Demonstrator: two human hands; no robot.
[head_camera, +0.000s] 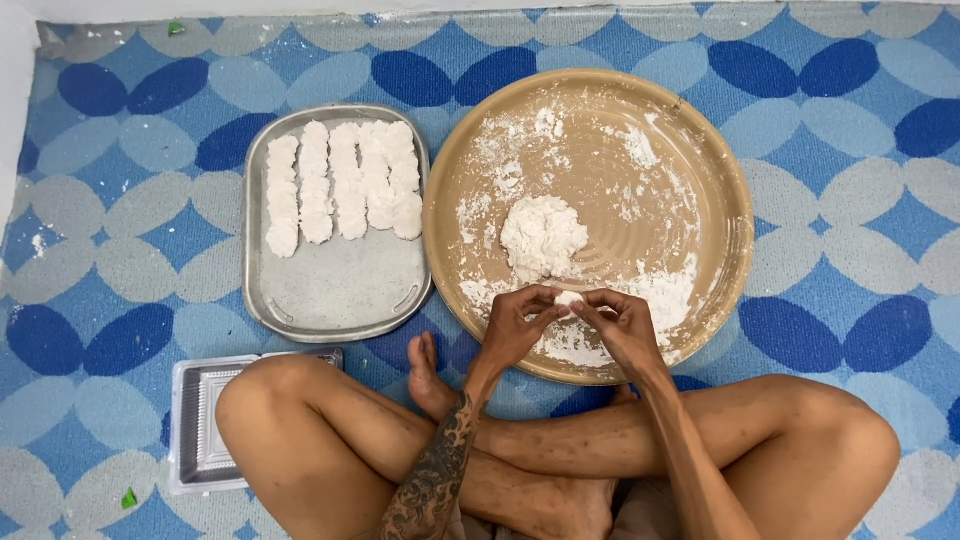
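Note:
My left hand (515, 325) and my right hand (620, 325) meet over the near rim of a large round tan dish (700, 150), pinching a small white dough piece (568, 300) between their fingertips. A bigger lump of white dough (543, 236) lies in the middle of the dish, with flour scattered around it. To the left, a metal tray (335, 290) holds several rows of shaped white dough pieces (345, 180) across its far half.
I sit cross-legged on a blue patterned mat (850, 250), my knees at the bottom of the view. A clear plastic container (200, 420) lies by my left knee. Small green scraps (128, 497) dot the mat.

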